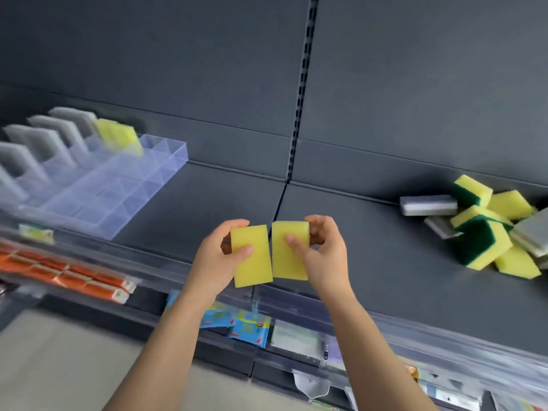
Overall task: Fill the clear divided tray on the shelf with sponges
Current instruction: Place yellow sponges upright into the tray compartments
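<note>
Left hand (pixel 216 256) and right hand (pixel 323 253) were both bare. Left forearm (pixel 166 345) and right forearm (pixel 367 336) were bare too, uncovered right down to the bottom edge of the view. Nails looked short and plain, though blur made that hard to judge.

Clear divided tray (pixel 154 176) at the left of the shelf (pixel 207 203), with upright grey sponges (pixel 44 137) and one yellow sponge (pixel 118 134) in its rear compartments. Two flat yellow sponges are held side by side, nearly touching: left sponge (pixel 253 265) pinched by the left hand (pixel 216 256), right sponge (pixel 289 259) by the right hand (pixel 323 250). Loose pile of sponges (pixel 486 232), yellow-green and grey, lies far right, well apart from the tray.
</note>
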A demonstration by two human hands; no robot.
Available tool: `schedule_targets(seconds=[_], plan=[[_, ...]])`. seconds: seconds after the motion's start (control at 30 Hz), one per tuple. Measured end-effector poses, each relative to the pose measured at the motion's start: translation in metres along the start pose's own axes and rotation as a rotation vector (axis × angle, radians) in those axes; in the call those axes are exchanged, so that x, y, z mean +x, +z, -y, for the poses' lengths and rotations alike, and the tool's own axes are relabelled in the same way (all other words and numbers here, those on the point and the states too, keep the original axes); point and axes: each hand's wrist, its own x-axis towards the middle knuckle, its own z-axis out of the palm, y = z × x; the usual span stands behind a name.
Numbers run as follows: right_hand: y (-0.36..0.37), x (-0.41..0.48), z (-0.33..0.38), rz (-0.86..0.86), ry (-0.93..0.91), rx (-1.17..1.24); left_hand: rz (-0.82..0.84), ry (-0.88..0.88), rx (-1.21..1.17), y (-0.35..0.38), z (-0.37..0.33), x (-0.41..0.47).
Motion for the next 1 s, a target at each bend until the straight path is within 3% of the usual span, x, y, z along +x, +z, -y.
schedule_targets(seconds=[0.5,1.0], plan=[[0.241,-0.029,0.056,0.116,-0.028,0.037,-0.091,-0.028,-0.01,-0.234,0.053,0.019],[0.372,0.062,0.094,0.126,-0.091,0.044,-0.143,0.056,0.036,-0.344,0.052,0.133]])
